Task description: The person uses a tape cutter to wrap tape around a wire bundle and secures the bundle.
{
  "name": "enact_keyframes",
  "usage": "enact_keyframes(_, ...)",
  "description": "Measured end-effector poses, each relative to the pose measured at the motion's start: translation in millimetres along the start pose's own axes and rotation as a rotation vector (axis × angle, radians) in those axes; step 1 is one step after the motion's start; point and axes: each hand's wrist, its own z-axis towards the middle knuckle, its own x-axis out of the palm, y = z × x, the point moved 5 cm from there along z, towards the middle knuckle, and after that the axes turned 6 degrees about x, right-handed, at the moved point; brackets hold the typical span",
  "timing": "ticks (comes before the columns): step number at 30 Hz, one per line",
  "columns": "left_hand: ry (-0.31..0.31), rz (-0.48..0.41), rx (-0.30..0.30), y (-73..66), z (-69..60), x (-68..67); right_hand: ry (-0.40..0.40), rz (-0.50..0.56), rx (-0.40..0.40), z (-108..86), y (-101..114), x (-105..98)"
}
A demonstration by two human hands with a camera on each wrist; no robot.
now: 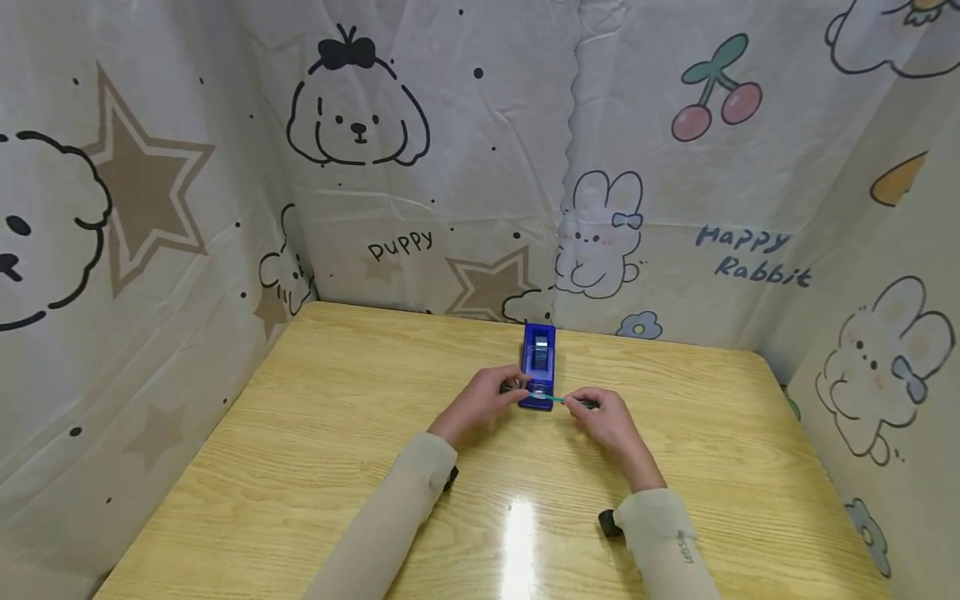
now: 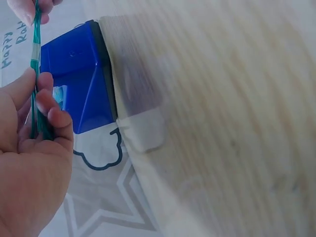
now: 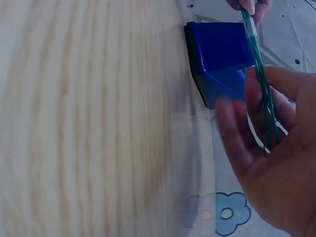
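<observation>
A bundle of thin green strands (image 1: 553, 398) stretches between both hands, just above the near end of a blue tape dispenser (image 1: 551, 360). A band of clear tape (image 2: 36, 52) wraps the strands midway between the hands. With thumb and fingers the left hand (image 1: 482, 402) pinches the left part of the bundle; strands run down into its palm in the left wrist view. On the other side, the right hand (image 3: 284, 168) pinches the bundle between thumb and index finger, its other fingers loosely bent. The roll of tape (image 1: 541, 350) sits inside the dispenser.
The dispenser stands on a light wooden table (image 1: 322, 433) near its back edge. Pale curtains (image 1: 450, 183) printed with cartoon animals hang behind the table and along both sides. A glare spot lies on the tabletop between the forearms.
</observation>
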Motion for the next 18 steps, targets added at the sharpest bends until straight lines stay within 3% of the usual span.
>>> enact_keyframes(8,-0.021,-0.062,0.022,4.0,-0.4,2.3,-0.046,-0.272,-0.185,0.6,20.9,4.1)
enact_keyframes(13,-0.020,-0.068,0.037,4.6,0.1,3.6,-0.084,-0.497,-0.289,-2.8,37.2,11.1)
enact_keyframes(15,-0.021,-0.065,0.036,4.7,0.5,3.7,-0.094,-0.501,-0.306,-4.3,41.3,13.5)
enact_keyframes(18,-0.024,-0.066,0.036,5.0,0.6,3.7,-0.085,-0.337,-0.268,-3.1,39.2,15.1)
